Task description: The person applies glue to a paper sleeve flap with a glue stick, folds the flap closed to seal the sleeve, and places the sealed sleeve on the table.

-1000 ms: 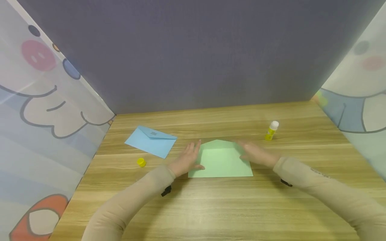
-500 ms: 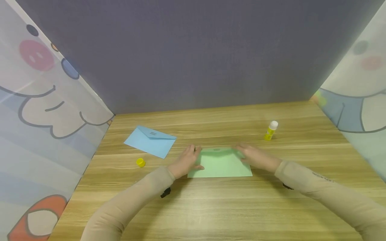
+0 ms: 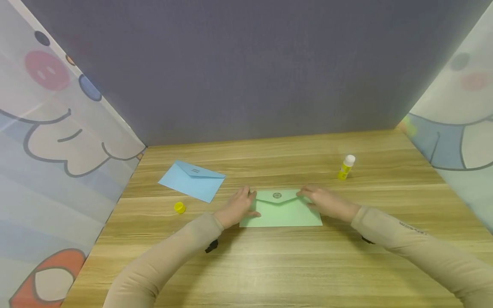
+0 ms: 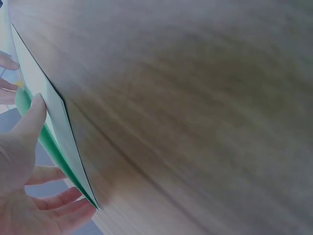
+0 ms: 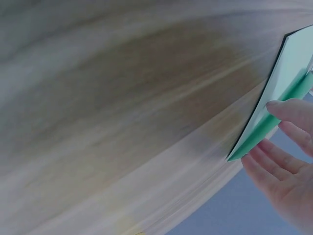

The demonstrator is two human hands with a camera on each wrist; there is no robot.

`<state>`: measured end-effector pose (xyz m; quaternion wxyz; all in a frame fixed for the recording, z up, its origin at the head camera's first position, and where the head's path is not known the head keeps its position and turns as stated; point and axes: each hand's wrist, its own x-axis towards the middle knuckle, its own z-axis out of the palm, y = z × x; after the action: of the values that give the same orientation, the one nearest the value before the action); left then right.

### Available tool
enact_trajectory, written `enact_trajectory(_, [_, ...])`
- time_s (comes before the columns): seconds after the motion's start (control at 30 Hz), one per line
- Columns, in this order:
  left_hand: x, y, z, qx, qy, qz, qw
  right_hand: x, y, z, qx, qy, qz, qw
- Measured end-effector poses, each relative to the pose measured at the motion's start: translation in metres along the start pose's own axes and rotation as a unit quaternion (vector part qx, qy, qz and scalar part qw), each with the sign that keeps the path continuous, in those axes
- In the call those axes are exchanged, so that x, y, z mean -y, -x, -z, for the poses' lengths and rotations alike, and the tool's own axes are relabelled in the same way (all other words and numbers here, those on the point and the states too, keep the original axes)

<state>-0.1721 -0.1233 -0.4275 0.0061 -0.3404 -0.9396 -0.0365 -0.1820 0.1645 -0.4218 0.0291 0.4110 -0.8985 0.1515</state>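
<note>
A light green envelope (image 3: 283, 216) lies on the table in front of me. Its flap (image 3: 269, 196), with a round printed emblem, is folded down toward me and still stands up a little from the body in both wrist views. My left hand (image 3: 236, 207) holds the left end, thumb (image 4: 35, 115) on the front face and fingers curved at the folded edge. At the opposite end my right hand (image 3: 327, 203) grips likewise, its thumb (image 5: 288, 110) on the face and fingers at the flap's fold.
A blue envelope (image 3: 192, 184) with a closed flap lies at the back left. Near it sits a yellow cap (image 3: 179, 208). At the right, a yellow and white glue stick (image 3: 345, 167) stands upright. A dark panel (image 3: 262, 77) rises behind the wooden table (image 3: 269, 269).
The green envelope's flap has gone from pointing away from me to folded over toward me, showing its emblem. Both hands' fingers have bent along with it; the other objects stay put.
</note>
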Motion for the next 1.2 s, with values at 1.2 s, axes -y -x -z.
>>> enact_trajectory(1.2, [-0.008,-0.005,0.011,0.048,-0.071,-0.046,0.9953,0.007,-0.003,0.001,0.057,0.027,-0.016,0.9979])
